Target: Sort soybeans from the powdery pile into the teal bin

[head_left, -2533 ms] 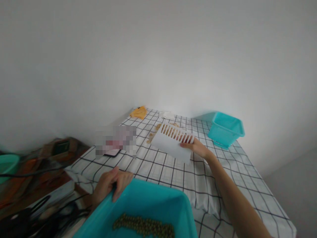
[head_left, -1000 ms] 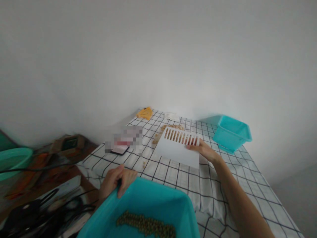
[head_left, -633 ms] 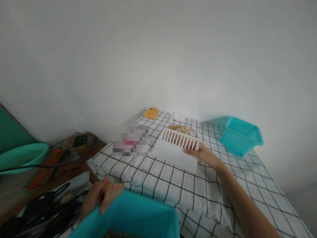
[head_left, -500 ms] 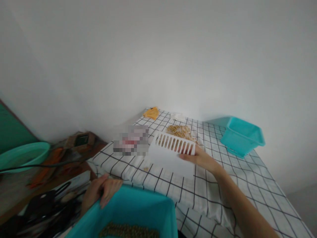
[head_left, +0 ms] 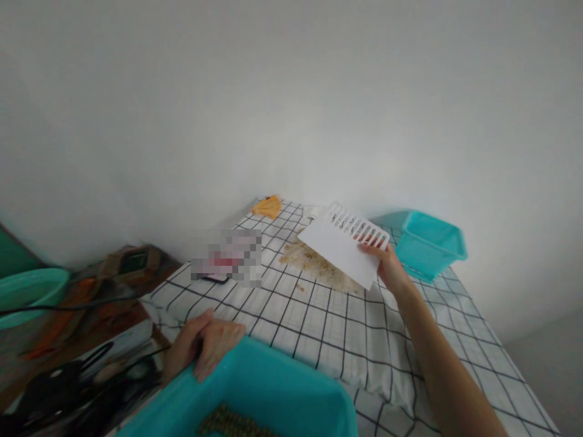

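Observation:
My left hand (head_left: 209, 343) has its fingers wrapped over the rim of a teal plastic basin (head_left: 291, 382), low in the view. Brownish-green pellets or grains (head_left: 234, 422) lie in the bottom of that basin. My right hand (head_left: 387, 264) grips a flat white plastic panel (head_left: 341, 249) by its slotted edge, thumb on the upper face. The panel is tilted above the checked cloth, slots toward the wall. Beneath and left of it, yellowish-brown grains (head_left: 310, 261) are spread over the cloth, blurred. The panel hides part of them.
A second teal basin (head_left: 430, 246) stands at the right by the wall. On the checked cloth (head_left: 273, 315) lie a yellow cloth (head_left: 268, 207) and a pixelated flat item (head_left: 228, 258). A green bowl (head_left: 34, 294) and dark clutter (head_left: 64, 388) are at the left.
My right hand has raised the white panel and turned it, its slotted edge now farther back. More of the grains shows in front of it. My left hand stays on the basin rim; the view has shifted slightly.

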Motion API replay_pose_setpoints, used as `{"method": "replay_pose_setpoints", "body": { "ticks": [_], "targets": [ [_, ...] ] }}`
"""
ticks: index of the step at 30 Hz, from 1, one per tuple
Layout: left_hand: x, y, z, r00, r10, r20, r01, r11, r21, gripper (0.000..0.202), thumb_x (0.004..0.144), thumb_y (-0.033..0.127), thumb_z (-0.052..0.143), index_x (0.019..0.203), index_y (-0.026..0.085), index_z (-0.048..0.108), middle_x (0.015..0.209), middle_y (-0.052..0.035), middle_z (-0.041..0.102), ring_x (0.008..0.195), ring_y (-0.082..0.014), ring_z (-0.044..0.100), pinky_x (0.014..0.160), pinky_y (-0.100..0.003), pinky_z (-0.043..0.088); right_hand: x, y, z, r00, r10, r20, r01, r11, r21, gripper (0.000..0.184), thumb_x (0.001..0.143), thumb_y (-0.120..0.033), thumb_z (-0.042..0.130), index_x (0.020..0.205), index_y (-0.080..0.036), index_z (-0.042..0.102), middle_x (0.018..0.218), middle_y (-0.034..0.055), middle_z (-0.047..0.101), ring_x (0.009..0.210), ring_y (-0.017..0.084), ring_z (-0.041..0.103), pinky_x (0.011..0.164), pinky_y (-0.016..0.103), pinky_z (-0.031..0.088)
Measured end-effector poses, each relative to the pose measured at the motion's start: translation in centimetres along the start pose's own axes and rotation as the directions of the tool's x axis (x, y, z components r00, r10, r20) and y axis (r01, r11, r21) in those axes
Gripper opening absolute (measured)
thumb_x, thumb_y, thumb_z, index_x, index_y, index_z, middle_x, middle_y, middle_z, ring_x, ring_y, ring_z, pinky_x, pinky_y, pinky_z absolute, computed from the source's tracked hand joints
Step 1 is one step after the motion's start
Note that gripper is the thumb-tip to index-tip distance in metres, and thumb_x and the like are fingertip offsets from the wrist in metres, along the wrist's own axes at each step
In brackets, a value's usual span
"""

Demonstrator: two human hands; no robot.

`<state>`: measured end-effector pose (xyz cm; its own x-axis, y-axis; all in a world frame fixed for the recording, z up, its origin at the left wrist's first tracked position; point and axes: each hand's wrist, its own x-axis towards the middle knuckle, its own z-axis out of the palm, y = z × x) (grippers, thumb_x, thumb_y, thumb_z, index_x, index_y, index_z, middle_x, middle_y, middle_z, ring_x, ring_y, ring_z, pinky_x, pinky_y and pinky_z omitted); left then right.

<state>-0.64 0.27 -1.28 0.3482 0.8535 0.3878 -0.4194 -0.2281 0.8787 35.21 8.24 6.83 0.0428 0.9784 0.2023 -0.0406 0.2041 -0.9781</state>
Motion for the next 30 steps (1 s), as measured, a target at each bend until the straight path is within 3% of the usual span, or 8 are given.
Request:
{"method": "replay_pose_setpoints", "body": {
  "ticks": [4,7,12,16,20,22,28,30],
  "targets": [
    [2.0,1.5,1.0,0.993,-0.007,0.114,0.013,0.999,-0.048,0.071,0.099,0.041,0.033,0.031,0.022,0.033,0.024,0.0004,0.031,0.030,-0.0112,0.034,0.050,-0.034,0.036,-0.1,0.2,-0.2,0.996,0.047,0.082,-0.041,0.996,-0.076,0.037,0.067,-0.035,0.075,0.100,-0.020,0.071,0.107,0.0083,0.074,0.097,0.030,0.067,0.088,0.042,0.051],
    [2.6,1.1,0.6,0.984,-0.032,0.173,0.035,0.999,-0.016,0.069,0.100,0.043,0.035,0.034,0.021,0.041,0.027,-0.0004,0.038,0.033,-0.0115,0.039,0.051,-0.034,0.036,-0.6,0.0,0.6,0.980,0.085,0.179,-0.050,0.980,-0.194,0.034,0.067,-0.034,0.077,0.098,-0.020,0.072,0.105,0.0063,0.074,0.096,0.027,0.067,0.091,0.042,0.050],
    [2.3,0.3,0.1,0.992,-0.054,0.113,0.057,0.998,-0.026,0.066,0.100,0.043,0.035,0.039,0.022,0.050,0.030,-0.0010,0.041,0.038,-0.0136,0.041,0.053,-0.033,0.037,-0.9,-0.2,1.6,0.941,0.097,0.324,-0.007,0.963,-0.269,0.030,0.069,-0.034,0.077,0.095,-0.020,0.072,0.102,0.0052,0.074,0.097,0.025,0.066,0.094,0.042,0.049],
    [1.8,0.6,0.2,0.984,-0.080,0.157,0.084,0.996,-0.013,0.067,0.099,0.044,0.037,0.037,0.022,0.050,0.031,-0.0011,0.042,0.037,-0.0131,0.041,0.054,-0.032,0.039,-0.6,0.2,1.4,0.929,0.085,0.359,0.014,0.964,-0.264,0.032,0.071,-0.035,0.077,0.099,-0.019,0.071,0.105,0.0060,0.074,0.099,0.025,0.065,0.097,0.043,0.047],
    [-0.7,-0.7,-0.2,0.993,-0.088,0.073,0.090,0.996,-0.025,0.071,0.100,0.044,0.034,0.033,0.022,0.042,0.029,-0.0014,0.040,0.036,-0.0132,0.043,0.057,-0.032,0.042,-0.4,0.5,1.3,0.923,0.073,0.378,0.025,0.968,-0.249,0.034,0.072,-0.036,0.077,0.102,-0.020,0.071,0.110,0.0059,0.073,0.105,0.025,0.064,0.101,0.044,0.045],
    [-2.3,-1.8,-0.8,0.994,-0.057,0.094,0.059,0.998,-0.014,0.076,0.101,0.048,0.029,0.029,0.022,0.035,0.023,-0.0010,0.034,0.030,-0.0117,0.039,0.054,-0.032,0.041,-0.5,0.4,1.3,0.912,0.079,0.403,0.026,0.968,-0.249,0.032,0.072,-0.035,0.077,0.101,-0.021,0.072,0.110,0.0052,0.073,0.106,0.025,0.064,0.102,0.043,0.045],
    [-2.7,-1.7,-1.0,0.994,-0.065,0.091,0.065,0.998,0.003,0.072,0.100,0.048,0.031,0.035,0.021,0.044,0.028,-0.0009,0.043,0.034,-0.0119,0.044,0.059,-0.033,0.042,-0.8,0.4,0.5,0.783,0.221,0.581,-0.064,0.958,-0.278,0.032,0.065,-0.034,0.082,0.093,-0.020,0.074,0.093,0.0023,0.073,0.089,0.021,0.065,0.087,0.036,0.051],
    [-1.8,-0.8,0.0,0.996,-0.064,0.059,0.067,0.997,-0.036,0.069,0.099,0.046,0.036,0.035,0.021,0.046,0.029,-0.0009,0.042,0.036,-0.0124,0.044,0.059,-0.033,0.041,-0.8,0.5,0.0,0.804,0.222,0.552,-0.113,0.968,-0.225,0.033,0.062,-0.033,0.082,0.091,-0.019,0.073,0.089,0.0027,0.073,0.083,0.020,0.066,0.081,0.034,0.052]
  ]
}}
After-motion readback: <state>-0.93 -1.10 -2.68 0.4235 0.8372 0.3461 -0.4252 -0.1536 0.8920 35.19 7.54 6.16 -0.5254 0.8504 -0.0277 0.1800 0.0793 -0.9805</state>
